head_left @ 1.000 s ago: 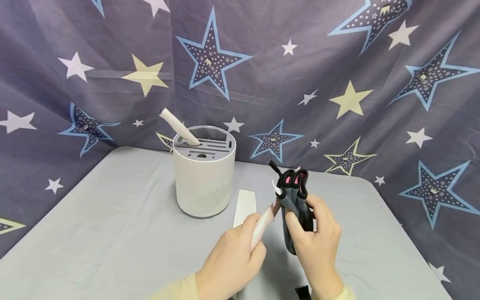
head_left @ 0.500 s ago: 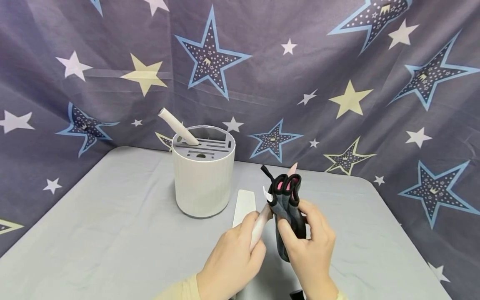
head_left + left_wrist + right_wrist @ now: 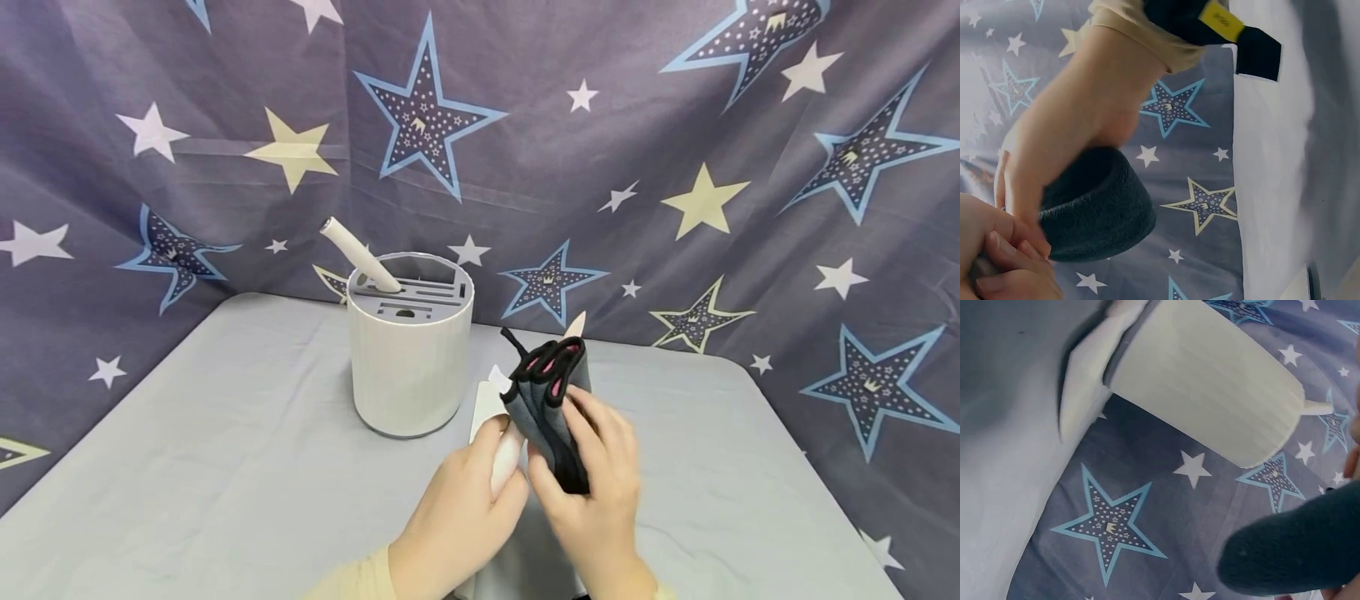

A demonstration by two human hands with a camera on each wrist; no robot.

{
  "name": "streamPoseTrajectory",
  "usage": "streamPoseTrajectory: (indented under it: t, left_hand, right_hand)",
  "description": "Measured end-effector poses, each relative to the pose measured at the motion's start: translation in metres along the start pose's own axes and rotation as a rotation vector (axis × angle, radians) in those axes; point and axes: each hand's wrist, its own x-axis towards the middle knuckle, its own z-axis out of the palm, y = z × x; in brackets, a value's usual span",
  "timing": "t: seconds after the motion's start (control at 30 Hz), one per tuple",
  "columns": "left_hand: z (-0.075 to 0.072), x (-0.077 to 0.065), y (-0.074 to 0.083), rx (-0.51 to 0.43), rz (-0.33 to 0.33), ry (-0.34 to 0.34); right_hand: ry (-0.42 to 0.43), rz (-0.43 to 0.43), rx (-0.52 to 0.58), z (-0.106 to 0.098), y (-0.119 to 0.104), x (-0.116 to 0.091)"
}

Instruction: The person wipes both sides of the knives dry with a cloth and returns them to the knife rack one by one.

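Observation:
My left hand (image 3: 457,508) grips the white handle (image 3: 507,458) of a knife, whose pinkish blade tip (image 3: 576,323) shows beyond a folded cloth. Dark grey with black edging and pink inside the folds, the cloth (image 3: 546,408) is pinched in my right hand (image 3: 600,483). It wraps over the blade close to the handle, hiding most of the blade. A small white tag (image 3: 498,378) sticks out on its left. In the left wrist view the cloth (image 3: 1104,212) hangs below my right hand and my left fingers (image 3: 1010,256) lie beside it. The right wrist view shows the cloth (image 3: 1297,544) at lower right.
A white cylindrical knife block (image 3: 408,367) with a slotted grey top stands left of centre. From one slot leans a white handle (image 3: 360,254). A flat white piece (image 3: 486,408) lies on the grey-covered table (image 3: 225,458), partly behind my left hand. Star-patterned curtain (image 3: 525,167) surrounds the table.
My right hand and the cloth have moved left along the blade toward the handle. More of the blade tip shows beyond the cloth. My left hand has stayed nearly in place.

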Motion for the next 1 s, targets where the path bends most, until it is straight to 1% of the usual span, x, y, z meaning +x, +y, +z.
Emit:
streamPoseTrajectory:
  t: [0.13,0.27,0.43,0.73,1.0]
  left_hand:
    - [-0.001,0.0,0.001,-0.045,-0.011,-0.004]
    - [-0.003,-0.001,0.002,-0.077,-0.033,-0.017]
    - [-0.006,-0.002,0.001,-0.085,-0.06,-0.033]
    - [-0.008,-0.003,-0.001,-0.08,-0.071,-0.052]
    - [-0.011,-0.006,-0.004,-0.115,-0.111,-0.093]
  right_hand:
    - [-0.026,-0.067,-0.012,0.004,0.003,-0.005]
    - [-0.043,-0.089,0.004,0.005,0.007,-0.008]
    - [-0.04,-0.098,0.008,0.005,0.011,-0.007]
    - [-0.025,-0.13,-0.066,0.002,0.017,-0.004]
    - [-0.053,-0.104,-0.151,0.0,0.022,-0.002]
